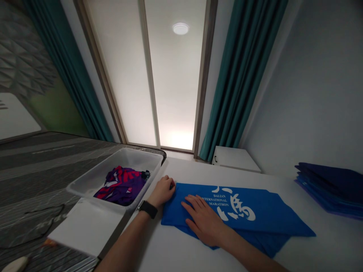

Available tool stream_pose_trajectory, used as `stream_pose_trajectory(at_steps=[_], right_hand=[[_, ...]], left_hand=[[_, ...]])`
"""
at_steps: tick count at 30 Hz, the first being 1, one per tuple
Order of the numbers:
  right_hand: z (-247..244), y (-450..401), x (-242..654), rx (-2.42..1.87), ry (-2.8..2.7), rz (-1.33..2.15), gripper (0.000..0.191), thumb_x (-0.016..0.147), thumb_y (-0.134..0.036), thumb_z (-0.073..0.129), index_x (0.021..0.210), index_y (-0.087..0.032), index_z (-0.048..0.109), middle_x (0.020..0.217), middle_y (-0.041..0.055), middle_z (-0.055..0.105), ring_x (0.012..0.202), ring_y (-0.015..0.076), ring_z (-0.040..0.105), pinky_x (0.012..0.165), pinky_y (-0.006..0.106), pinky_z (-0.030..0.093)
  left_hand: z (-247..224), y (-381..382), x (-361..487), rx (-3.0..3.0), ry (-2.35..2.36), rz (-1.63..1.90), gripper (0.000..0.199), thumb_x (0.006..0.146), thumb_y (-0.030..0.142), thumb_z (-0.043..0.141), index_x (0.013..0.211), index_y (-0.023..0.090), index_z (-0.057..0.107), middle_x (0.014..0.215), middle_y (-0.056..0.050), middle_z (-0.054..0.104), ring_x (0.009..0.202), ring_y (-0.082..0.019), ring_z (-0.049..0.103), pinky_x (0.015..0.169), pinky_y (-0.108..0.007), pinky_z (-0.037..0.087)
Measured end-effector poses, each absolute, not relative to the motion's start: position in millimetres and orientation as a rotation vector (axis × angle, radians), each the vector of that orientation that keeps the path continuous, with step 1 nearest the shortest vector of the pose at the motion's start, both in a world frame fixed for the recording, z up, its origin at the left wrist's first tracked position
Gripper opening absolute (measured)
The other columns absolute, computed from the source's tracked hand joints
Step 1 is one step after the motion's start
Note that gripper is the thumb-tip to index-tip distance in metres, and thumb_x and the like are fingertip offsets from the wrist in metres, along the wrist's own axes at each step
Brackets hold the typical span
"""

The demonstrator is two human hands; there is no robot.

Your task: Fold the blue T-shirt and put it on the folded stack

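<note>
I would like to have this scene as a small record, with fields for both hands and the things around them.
left hand: at the left edge of the blue printed fabric, fingers curled; grip unclear
right hand: spread flat on the fabric
blue printed fabric: folded, on white table
print: "Dalian International Marathon", partly covered
plastic bin: holds purple-and-red garment
fabric stack: blue and purple, far right

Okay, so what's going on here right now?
A person has both hands at a blue printed garment lying partly folded on a white table. The right hand rests spread on the fabric beside the lettering; the left hand, wearing a watch, is at its left edge. Purple-and-red clothing lies in a translucent bin to the left, and a blue stack of fabric sits at right.
</note>
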State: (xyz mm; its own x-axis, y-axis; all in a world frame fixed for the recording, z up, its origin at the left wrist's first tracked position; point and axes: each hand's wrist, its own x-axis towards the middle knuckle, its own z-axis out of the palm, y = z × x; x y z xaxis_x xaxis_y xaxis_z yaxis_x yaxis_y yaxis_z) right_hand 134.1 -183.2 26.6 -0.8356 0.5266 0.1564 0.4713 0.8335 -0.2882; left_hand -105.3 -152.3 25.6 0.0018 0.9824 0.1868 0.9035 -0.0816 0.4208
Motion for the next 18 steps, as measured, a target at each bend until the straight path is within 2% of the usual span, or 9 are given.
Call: stream_pose_trajectory(at_steps=[4, 7, 12, 15, 18], right_hand=[[37.4, -182.7, 119.5, -0.784, -2.737, 0.325, 0.038, 0.094, -0.033, 0.051, 0.129, -0.021, 0.053, 0.13, 0.011, 0.055, 0.122, 0.0282, 0.048, 0.106, 0.047, 0.036], [42.4, -186.4, 100.9, -0.745, -2.751, 0.283, 0.032, 0.089, -0.038, 0.06, 0.115, -0.021, 0.058, 0.114, 0.0088, 0.059, 0.106, 0.0268, 0.053, 0.096, 0.044, 0.041], [32.4, -196.6, 87.9, -0.626, -2.791, 0.114, 0.027, 0.087, -0.044, 0.063, 0.101, -0.021, 0.058, 0.104, 0.0066, 0.06, 0.1, 0.0252, 0.052, 0.091, 0.04, 0.039], [22.0, -201.2, 94.2, -0.526, -2.803, 0.002, 0.013, 0.091, -0.034, 0.059, 0.093, -0.021, 0.057, 0.099, 0.0047, 0.06, 0.096, 0.0225, 0.051, 0.088, 0.037, 0.037], [16.0, -203.6, 100.3, -0.504, -2.776, -0.035, 0.005, 0.092, -0.026, 0.058, 0.09, -0.021, 0.057, 0.095, 0.0031, 0.06, 0.093, 0.0205, 0.051, 0.084, 0.035, 0.035]], left_hand=[[25.6, -156.7, -107.2, 2.061, 1.942, 0.697, 0.009, 0.086, 0.015, 0.052, 0.082, 0.019, 0.059, 0.084, -0.005, 0.065, 0.083, -0.02, 0.062, 0.077, -0.03, 0.045], [24.3, -156.7, -109.1, 2.034, 1.93, 0.722, 0.009, 0.089, 0.017, 0.049, 0.091, 0.019, 0.058, 0.084, -0.004, 0.067, 0.081, -0.019, 0.064, 0.074, -0.029, 0.046], [18.5, -153.3, -108.4, 2.016, 1.941, 0.719, 0.02, 0.088, 0.017, 0.052, 0.105, 0.018, 0.062, 0.095, -0.007, 0.07, 0.092, -0.023, 0.065, 0.083, -0.034, 0.046], [16.3, -151.6, -107.6, 2.027, 1.922, 0.707, 0.027, 0.088, 0.015, 0.05, 0.11, 0.019, 0.065, 0.106, -0.007, 0.07, 0.101, -0.023, 0.063, 0.09, -0.036, 0.045], [16.6, -150.4, -106.6, 2.032, 1.914, 0.701, 0.029, 0.09, 0.015, 0.049, 0.111, 0.021, 0.067, 0.108, -0.007, 0.07, 0.104, -0.022, 0.063, 0.093, -0.035, 0.044]])
